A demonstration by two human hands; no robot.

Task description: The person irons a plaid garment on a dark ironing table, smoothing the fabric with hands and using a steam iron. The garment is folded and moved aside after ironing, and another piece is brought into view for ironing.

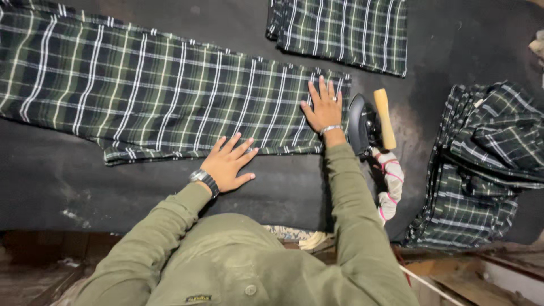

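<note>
On the dark worktop (51,175), both hands are pressing the plaid cloth (141,90) flat, palms open, holding nothing. Left hand (228,164) is smoothing the hem, right hand (323,105) beside the iron (362,124); crumpled pile (481,164) is waiting

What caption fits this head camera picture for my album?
Both hands, left hand and right hand, press flat on long green plaid cloth.

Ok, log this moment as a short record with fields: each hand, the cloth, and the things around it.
left hand: flat, fingers spread, on the near edge of the plaid cloth
right hand: flat on the cloth's right end
plaid cloth: green check, spread along the dark table
iron: black, wooden handle, just right of the right hand
folded piece: same plaid, far side
pile: plaid pieces, right
</note>
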